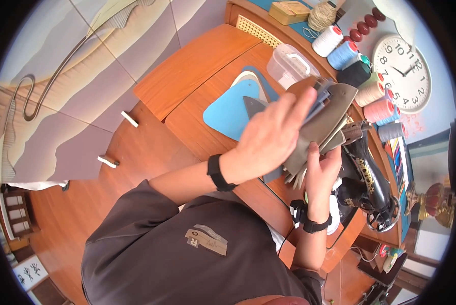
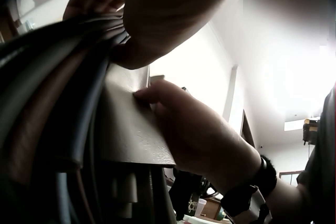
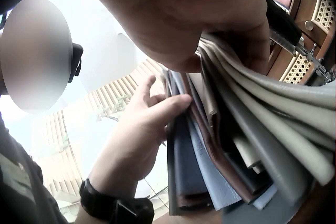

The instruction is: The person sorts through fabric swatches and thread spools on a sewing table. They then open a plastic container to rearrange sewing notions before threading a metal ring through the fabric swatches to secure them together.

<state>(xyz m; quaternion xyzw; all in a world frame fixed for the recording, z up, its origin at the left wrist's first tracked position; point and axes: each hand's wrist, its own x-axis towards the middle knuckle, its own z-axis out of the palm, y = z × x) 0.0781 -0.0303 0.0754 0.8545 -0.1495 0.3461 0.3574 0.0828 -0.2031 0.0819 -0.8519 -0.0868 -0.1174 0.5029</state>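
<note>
Two hands are at a bundle of soft, coloured sheets.
The right hand [image 3: 194, 19], large at the top, grips the sheets [image 3: 257, 129] near their upper end; they hang and spread below it, grey-green, dark grey, brown, blue and navy. The thumb of the left hand [image 3: 134, 129] touches them at the left, above a black wristband [image 3: 113, 205]. Wooden furniture [image 3: 310, 1] with woven panels [image 3: 296, 70] stands at the right edge.

- Head cam: high, faces down/fwd onto desk [image 1: 192, 71], mid-dist.
- L wrist cam: v. close to sheets [image 2: 131, 124], faces up to ceiling [image 2: 286, 29] + R hand [image 2: 197, 129].
- R wrist cam: v. close, faces L hand [image 3: 134, 140].
- Wrist cams' overlap: sheets.
</note>
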